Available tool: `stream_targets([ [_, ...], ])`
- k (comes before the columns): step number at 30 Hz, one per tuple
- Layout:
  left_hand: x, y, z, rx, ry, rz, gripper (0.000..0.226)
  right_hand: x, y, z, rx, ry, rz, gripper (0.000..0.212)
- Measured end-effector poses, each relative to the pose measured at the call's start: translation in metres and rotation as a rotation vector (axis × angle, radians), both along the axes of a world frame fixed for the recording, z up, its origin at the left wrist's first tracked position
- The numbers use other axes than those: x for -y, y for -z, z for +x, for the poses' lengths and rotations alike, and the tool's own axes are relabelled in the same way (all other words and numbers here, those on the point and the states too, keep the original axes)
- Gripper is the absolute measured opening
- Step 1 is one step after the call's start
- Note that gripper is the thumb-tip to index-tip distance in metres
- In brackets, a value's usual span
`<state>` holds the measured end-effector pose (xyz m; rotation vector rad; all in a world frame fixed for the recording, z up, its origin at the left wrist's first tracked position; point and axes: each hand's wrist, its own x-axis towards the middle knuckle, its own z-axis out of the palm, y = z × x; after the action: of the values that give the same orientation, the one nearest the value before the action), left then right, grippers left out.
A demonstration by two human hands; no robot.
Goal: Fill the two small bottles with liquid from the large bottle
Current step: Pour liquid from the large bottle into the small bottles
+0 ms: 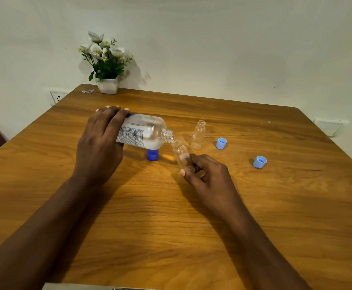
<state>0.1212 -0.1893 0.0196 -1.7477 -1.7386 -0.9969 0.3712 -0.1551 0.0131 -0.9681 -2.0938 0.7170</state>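
My left hand (100,141) grips the large clear bottle (147,130) around its base and holds it tipped on its side above the table, neck pointing right. Its open mouth touches the mouth of a small clear bottle (182,154), which leans left and is held low down by the fingers and thumb of my right hand (208,174). A second small clear bottle (198,135) stands upright and uncapped just behind, untouched. White liquid lies along the lower side of the large bottle.
A dark blue cap (152,155) sits under the large bottle. Two light blue caps (221,143) (259,162) lie to the right on the wooden table (170,227). A white pot of flowers (107,84) stands at the far left corner by the wall.
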Motion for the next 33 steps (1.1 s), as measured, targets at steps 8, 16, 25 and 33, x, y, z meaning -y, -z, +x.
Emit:
stream_targets([
  [8, -0.001, 0.0005, -0.0018, -0.017, 0.0, 0.011, 0.067, -0.0009, 0.0007, 0.0014, -0.021, -0.001, 0.002, 0.029],
  [16, -0.0008, -0.0001, -0.0019, -0.018, -0.001, 0.012, 0.065, -0.0008, 0.001, 0.0008, -0.032, -0.005, -0.013, 0.027],
  [25, 0.0002, -0.0008, -0.0014, -0.02, 0.001, 0.019, 0.062, -0.0012, 0.0011, 0.0002, -0.03, -0.004, -0.019, 0.026],
  [33, 0.0003, -0.0017, -0.0015, -0.019, 0.001, 0.02, 0.062, -0.0021, 0.0024, 0.001, -0.034, -0.01, -0.019, 0.028],
])
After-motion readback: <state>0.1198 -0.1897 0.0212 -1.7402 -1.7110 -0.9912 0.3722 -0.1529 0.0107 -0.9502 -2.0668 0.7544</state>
